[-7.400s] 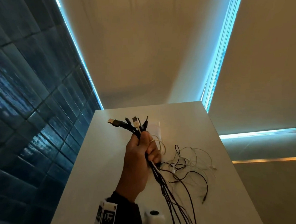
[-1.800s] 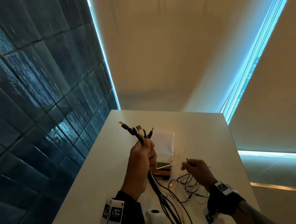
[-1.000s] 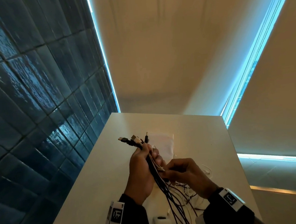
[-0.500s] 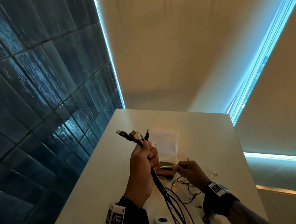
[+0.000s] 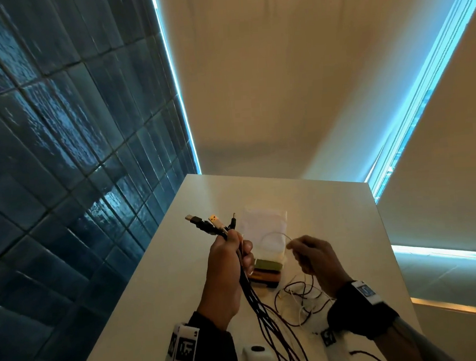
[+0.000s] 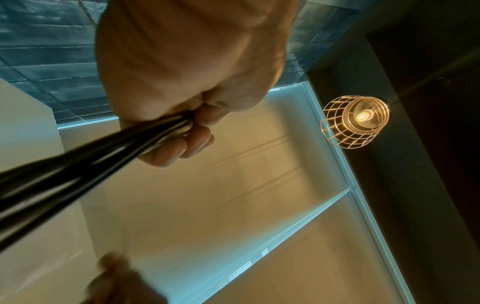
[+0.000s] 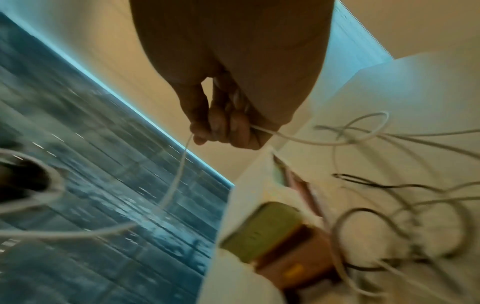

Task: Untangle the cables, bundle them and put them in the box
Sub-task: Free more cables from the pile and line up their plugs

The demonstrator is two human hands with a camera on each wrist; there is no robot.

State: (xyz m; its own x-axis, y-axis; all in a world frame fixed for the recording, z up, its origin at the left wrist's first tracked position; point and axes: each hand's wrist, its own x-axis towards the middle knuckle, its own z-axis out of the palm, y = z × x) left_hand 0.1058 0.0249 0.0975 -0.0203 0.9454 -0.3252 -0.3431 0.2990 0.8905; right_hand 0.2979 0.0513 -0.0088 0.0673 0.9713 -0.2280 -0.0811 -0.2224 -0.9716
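My left hand (image 5: 230,254) grips a bunch of dark cables (image 5: 256,300) held upright above the white table (image 5: 143,294), their plugs (image 5: 206,225) fanning out above the fist. In the left wrist view the fingers (image 6: 182,146) are curled round the cable bunch (image 6: 78,164). My right hand (image 5: 307,256) pinches a thin white cable (image 5: 274,235) that arcs across to the left hand. The right wrist view shows this white cable (image 7: 179,174) running out from the right hand's fingers (image 7: 218,127). Loose cable loops (image 5: 298,300) lie tangled on the table below the right hand.
A white box (image 5: 266,234) stands behind the hands, with small green and brown boxes (image 5: 267,272) stacked in front of it. A dark blue tiled wall (image 5: 61,164) lines the table's left side. A lit wire-cage lamp (image 6: 355,121) hangs overhead.
My right hand has risen from the tangle on the table, drawing a white cable up and to the right. The left hand has kept its grip on the bunch, almost still.
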